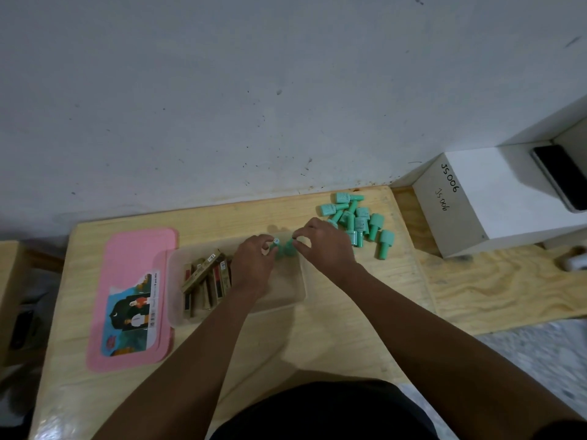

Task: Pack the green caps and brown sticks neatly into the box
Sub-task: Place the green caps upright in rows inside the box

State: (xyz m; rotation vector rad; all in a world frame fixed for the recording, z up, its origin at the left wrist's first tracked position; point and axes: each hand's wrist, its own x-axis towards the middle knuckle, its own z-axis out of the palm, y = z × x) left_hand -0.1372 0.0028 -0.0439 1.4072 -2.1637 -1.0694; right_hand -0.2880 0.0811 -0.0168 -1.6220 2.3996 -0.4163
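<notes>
A clear plastic box (287, 298) sits in the middle of the wooden table. Several brown sticks (206, 281) lie packed in its left half. My left hand (252, 265) grips one green cap (275, 247) over the box's far side. My right hand (324, 246) pinches another green cap (289, 247) right beside it. A loose pile of several green caps (359, 222) lies on the table to the right of the box, just past my right hand.
The box's pink lid (133, 300), with a picture label, lies flat left of the box. A white carton (470, 198) marked JS006 stands at the right with a dark phone (559, 176) on it. The wall runs along the table's far edge.
</notes>
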